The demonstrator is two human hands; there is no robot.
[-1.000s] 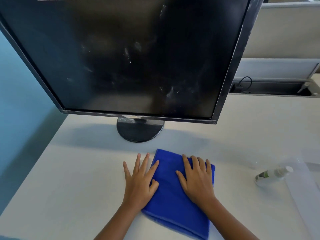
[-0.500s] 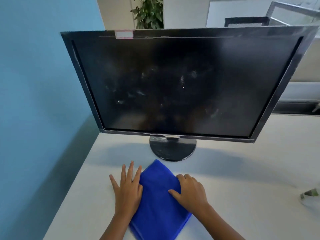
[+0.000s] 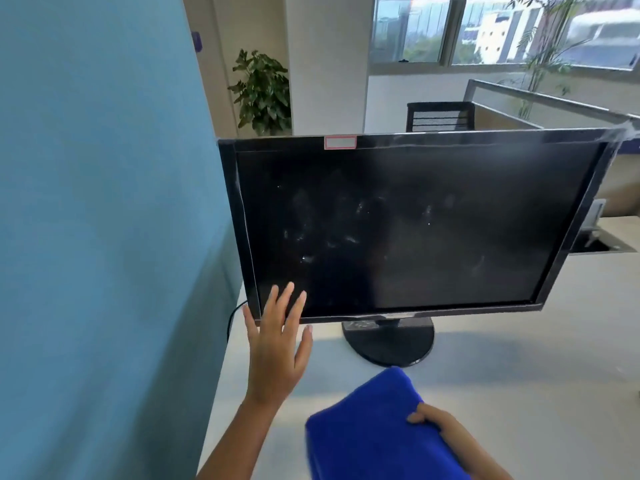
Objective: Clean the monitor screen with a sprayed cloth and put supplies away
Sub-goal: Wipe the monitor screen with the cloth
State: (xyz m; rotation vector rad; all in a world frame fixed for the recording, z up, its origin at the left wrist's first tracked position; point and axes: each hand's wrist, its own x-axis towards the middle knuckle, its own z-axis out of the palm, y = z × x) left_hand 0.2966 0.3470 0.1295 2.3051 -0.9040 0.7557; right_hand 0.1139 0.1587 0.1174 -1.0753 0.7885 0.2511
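Nearest, at the desk's [image 3: 519, 393] front edge, the right hand [image 3: 446, 434] grips the folded blue cloth [image 3: 374, 431], lifted toward the screen. Further in, the left hand [image 3: 277, 348] is open, fingers spread, at the monitor's [image 3: 415, 230] lower left corner, apparently to steady it. The screen shows smudges, so wiping seems about to begin; next the cloth must press flat on the glass.
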